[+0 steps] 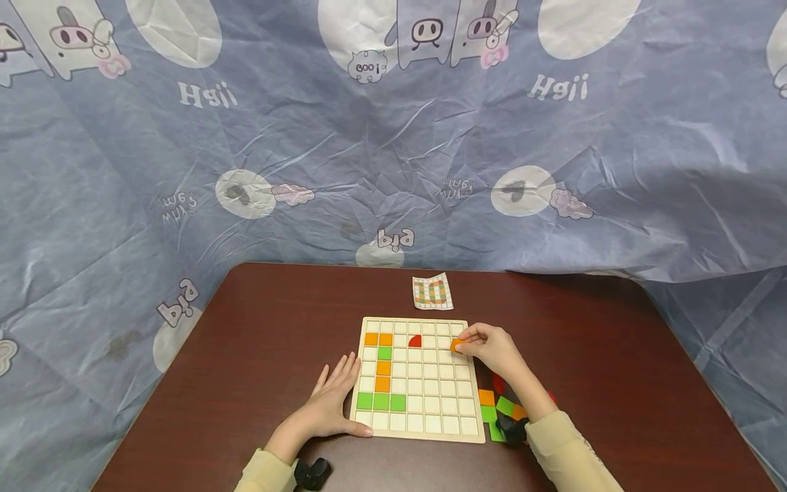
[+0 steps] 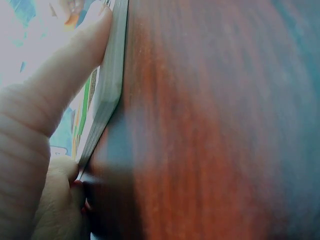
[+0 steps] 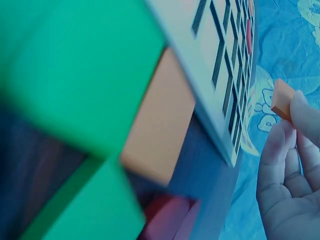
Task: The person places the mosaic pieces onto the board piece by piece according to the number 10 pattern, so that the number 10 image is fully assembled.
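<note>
A pale wooden grid board (image 1: 433, 389) lies on the table, with orange and green square tiles in its left columns and a red quarter-round tile (image 1: 415, 341) in an upper cell. My right hand (image 1: 495, 352) pinches an orange square tile (image 1: 457, 345) between thumb and fingertips, over the board's upper right cells. In the right wrist view the same orange tile (image 3: 283, 99) is held up by thumb and finger. My left hand (image 1: 332, 402) rests at the board's left side, fingers spread along the edge and thumb (image 2: 75, 65) on the near corner.
Loose green, orange and red tiles (image 1: 488, 413) lie right of the board, partly under my right forearm. A small printed pattern card (image 1: 432, 292) lies behind the board. The brown table (image 1: 295, 307) ends at a patterned blue cloth (image 1: 344, 150).
</note>
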`<state>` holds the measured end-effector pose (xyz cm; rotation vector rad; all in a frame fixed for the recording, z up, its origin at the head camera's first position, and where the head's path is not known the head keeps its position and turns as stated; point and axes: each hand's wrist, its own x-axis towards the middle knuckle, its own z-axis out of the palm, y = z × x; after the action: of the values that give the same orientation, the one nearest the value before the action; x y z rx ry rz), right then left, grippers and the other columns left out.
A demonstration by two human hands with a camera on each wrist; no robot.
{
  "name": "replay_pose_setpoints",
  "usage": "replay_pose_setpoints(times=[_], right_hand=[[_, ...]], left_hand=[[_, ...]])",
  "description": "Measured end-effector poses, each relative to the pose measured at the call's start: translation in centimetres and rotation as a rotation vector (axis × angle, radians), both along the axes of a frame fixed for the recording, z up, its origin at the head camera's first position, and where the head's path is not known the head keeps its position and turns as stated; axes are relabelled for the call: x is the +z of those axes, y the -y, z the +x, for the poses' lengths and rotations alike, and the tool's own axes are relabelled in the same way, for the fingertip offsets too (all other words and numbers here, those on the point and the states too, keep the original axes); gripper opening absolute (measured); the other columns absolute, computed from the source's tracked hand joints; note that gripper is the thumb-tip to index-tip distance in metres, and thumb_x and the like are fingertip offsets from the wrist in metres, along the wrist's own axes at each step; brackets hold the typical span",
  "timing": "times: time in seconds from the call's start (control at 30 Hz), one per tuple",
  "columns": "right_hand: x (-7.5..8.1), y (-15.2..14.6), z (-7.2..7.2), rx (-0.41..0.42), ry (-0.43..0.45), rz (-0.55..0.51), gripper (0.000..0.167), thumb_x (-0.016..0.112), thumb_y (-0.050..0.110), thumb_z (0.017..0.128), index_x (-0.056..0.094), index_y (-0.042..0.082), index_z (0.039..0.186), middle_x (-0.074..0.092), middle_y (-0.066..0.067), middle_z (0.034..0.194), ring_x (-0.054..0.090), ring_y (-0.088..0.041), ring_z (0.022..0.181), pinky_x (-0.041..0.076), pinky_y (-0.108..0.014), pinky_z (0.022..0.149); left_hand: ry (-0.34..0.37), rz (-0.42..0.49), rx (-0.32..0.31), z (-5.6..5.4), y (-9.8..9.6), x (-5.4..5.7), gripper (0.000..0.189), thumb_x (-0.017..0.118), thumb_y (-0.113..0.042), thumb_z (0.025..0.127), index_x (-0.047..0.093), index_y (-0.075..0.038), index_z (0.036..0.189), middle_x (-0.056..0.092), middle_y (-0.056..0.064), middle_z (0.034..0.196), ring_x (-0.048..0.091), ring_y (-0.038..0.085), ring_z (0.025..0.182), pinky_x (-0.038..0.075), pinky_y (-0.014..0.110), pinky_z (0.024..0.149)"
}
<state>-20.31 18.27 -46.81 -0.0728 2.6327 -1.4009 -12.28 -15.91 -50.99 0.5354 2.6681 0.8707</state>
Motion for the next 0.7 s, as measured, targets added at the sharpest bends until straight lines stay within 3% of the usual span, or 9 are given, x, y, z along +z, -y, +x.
replay_pose_setpoints(times=[0.33, 0.7], right_hand=[[0.1, 3.0, -1.2, -0.012, -0.012, -0.024, 0.012, 0.074, 0.012, 0.087, 0.073, 0.007, 0.099, 0.074, -0.007, 0.094, 0.068, -0.016, 0.079, 0.057, -0.034, 0.072], [-0.4, 5.1, -2.1, -0.01, -0.038, 0.035, 0.01, 0.072, 0.011, 0.089, 0.073, 0.011, 0.098, 0.075, -0.005, 0.096, 0.067, -0.015, 0.079, 0.053, -0.028, 0.067]], left_hand=[[0.001, 0.01, -0.004, 0.1, 0.0, -0.2, 0.131, 0.083, -0.062, 0.065, 0.011, -0.006, 0.159, 0.003, 0.014, 0.167, 0.002, 0.032, 0.154, -0.003, 0.06, 0.12], [-0.005, 0.016, -0.005, 0.1, 0.1, 0.0, 0.13, 0.084, -0.059, 0.065, 0.011, -0.005, 0.158, 0.003, 0.015, 0.166, 0.003, 0.032, 0.154, -0.002, 0.06, 0.12]])
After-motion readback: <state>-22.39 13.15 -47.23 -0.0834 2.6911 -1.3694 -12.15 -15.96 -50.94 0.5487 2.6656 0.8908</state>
